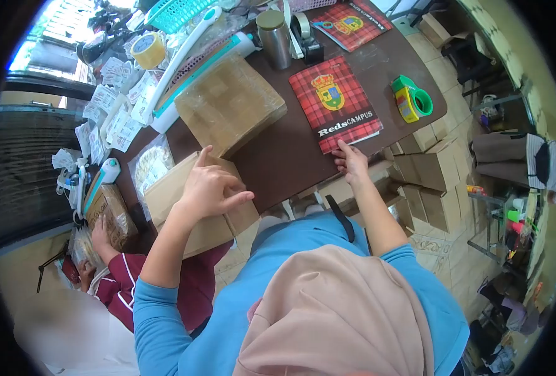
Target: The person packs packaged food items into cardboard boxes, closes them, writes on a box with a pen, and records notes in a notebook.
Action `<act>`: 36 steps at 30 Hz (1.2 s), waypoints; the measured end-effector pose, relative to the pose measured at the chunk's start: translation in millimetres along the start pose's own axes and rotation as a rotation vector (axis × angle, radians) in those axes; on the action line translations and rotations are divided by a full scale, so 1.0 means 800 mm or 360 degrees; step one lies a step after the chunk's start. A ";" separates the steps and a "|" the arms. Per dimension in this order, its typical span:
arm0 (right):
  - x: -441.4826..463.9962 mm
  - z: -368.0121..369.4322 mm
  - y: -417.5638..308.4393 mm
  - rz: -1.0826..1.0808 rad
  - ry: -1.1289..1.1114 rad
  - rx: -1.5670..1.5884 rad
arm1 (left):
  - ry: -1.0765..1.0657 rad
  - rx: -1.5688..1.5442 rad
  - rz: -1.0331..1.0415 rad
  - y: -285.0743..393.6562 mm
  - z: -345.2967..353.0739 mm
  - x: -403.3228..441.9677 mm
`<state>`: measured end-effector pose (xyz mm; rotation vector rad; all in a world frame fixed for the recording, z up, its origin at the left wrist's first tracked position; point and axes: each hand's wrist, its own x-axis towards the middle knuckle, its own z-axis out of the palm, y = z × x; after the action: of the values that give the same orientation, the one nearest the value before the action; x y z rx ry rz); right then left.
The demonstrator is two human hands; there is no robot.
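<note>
Right of the taped box (228, 100), the right hand (353, 164) reaches the red plaid book's (334, 103) lower edge; I can't tell if it's pinched. Lifting would need a pinch. The loosely open left hand (210, 193) is nearest the cardboard flaps (175, 185).

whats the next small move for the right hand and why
Probably firm up a pinch on the lower edge of the nearer red plaid notebook: the right hand's fingertips are already at that edge, close to the table's rim. Whether they grip it yet, I can't tell.
</note>
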<state>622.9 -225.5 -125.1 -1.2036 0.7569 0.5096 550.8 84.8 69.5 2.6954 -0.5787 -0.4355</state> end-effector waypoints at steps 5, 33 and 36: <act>0.024 0.004 0.023 -0.1018 0.0046 -0.0083 | 0.0174 -0.0817 -0.0342 -0.002 0.014 0.065; 0.084 -0.065 -0.122 -0.1576 0.0924 -0.2515 | 0.0286 -0.1800 -0.1968 0.039 0.213 0.255; 0.094 -0.054 -0.100 -0.1649 0.0746 -0.2532 | 0.0037 -0.1715 -0.2048 0.078 0.131 0.224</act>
<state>718.8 -293.1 -138.1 -2.9857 -0.1786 -0.2028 647.4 -76.0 -38.5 1.6306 1.1716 -0.7055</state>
